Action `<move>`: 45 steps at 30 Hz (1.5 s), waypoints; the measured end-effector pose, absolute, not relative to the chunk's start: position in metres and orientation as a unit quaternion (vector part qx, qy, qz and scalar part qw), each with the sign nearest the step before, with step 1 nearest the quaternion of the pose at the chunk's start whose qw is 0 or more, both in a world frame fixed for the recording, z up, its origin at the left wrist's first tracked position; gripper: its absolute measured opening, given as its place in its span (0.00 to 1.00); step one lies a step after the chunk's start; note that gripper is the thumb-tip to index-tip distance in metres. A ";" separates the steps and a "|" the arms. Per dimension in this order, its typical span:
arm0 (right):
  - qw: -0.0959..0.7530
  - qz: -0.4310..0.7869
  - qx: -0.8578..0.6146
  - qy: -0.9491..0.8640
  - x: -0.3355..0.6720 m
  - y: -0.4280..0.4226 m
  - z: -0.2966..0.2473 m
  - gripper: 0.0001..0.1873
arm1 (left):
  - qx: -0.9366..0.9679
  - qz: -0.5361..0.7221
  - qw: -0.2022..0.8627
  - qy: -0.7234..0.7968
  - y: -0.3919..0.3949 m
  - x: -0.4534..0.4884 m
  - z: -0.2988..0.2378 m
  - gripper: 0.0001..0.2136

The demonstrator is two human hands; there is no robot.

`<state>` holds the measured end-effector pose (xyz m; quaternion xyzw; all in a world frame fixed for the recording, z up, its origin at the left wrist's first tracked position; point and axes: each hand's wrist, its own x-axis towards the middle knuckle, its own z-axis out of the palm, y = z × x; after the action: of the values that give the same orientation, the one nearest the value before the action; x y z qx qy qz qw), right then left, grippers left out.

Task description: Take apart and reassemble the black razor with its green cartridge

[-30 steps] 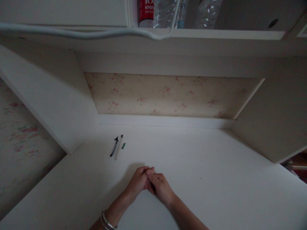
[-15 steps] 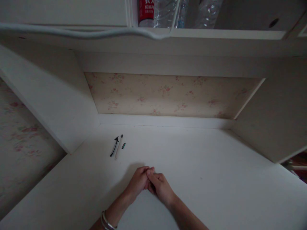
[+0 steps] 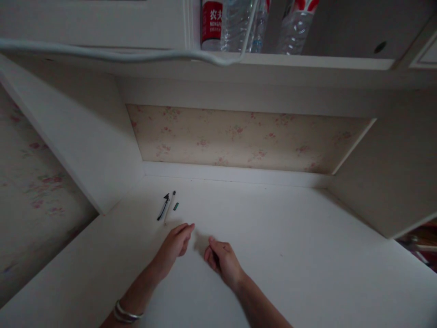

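Nearest, the left wrist carries silver bangles, and both forearms lie on the white surface. The left hand stretches forward with its fingers straight and close together; it grips nothing, and its fingertips lie low over the surface. The right hand rests just beside it, a small gap apart, loosely curled with the fingers folded under and the thumb forward; nothing shows in it. Just beyond the left fingertips, not touched, three small things lie side by side on the surface. They are a black pen on the left, a slim white pen close alongside it, and a tiny green piece to their right. All three point roughly away from the person, towards the back left corner. Farther back, the surface meets a panel of flowered wallpaper set between white side walls. Above it runs a shelf holding clear plastic bottles and a red-labelled bottle. A white cable hangs slack along the shelf's front edge.
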<state>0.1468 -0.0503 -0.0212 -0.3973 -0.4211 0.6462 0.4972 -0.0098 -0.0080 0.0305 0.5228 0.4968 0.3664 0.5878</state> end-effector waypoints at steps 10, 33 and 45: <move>0.497 0.638 -0.401 -0.429 0.145 -0.050 -0.021 0.32 | 0.686 0.164 0.109 0.700 0.088 -0.094 0.046 0.15; 0.484 0.619 -0.428 -0.447 0.143 -0.052 -0.016 0.34 | 0.704 -0.031 0.114 0.700 0.120 -0.105 0.018 0.20; 0.478 0.617 -0.427 -0.457 0.143 -0.050 -0.018 0.33 | 0.689 0.101 0.108 0.709 0.101 -0.101 0.035 0.17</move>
<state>0.1433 -0.0501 -0.0178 -0.4274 -0.4568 0.6167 0.4779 -0.1007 0.1009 0.0355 0.6891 0.7095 0.1006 0.1078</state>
